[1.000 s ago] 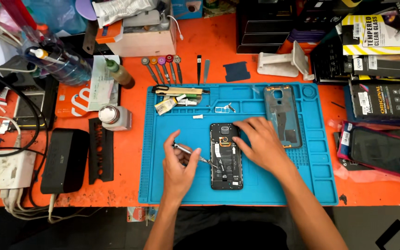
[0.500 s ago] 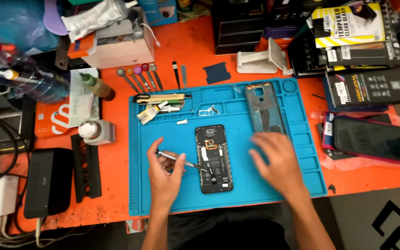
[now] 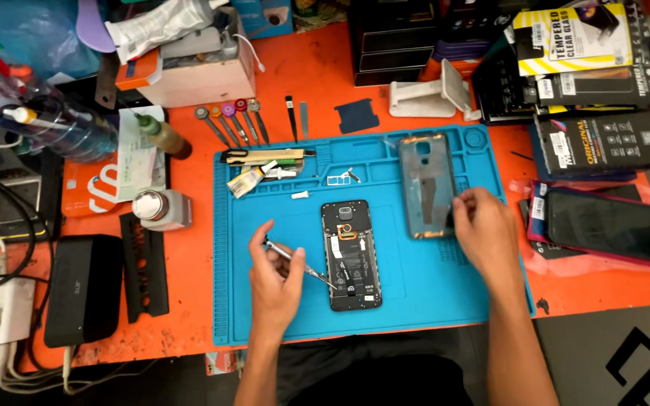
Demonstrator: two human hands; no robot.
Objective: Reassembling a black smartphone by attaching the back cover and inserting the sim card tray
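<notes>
Left hand (image 3: pixel 274 280) pinches a slim metal screwdriver (image 3: pixel 300 264) at the opened black phone (image 3: pixel 351 255), fragile inside; right hand (image 3: pixel 483 231) grips the thin grey back cover (image 3: pixel 424 184) by its edge.

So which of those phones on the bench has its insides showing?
The black phone mid-mat, circuitry exposed, beside the left hand. The pink-wrapped phone shows only dark glass.

Phone repair workshop bench, seen from above: orange worktop (image 3: pixel 189 301) with blue silicone repair mat (image 3: pixel 430 293) at centre, row of small screwdrivers (image 3: pixel 231 124) at eleven o'clock, stacked screen-protector boxes (image 3: pixel 588 83) at two o'clock, tangled cables (image 3: pixel 1 248) at nine o'clock.
</notes>
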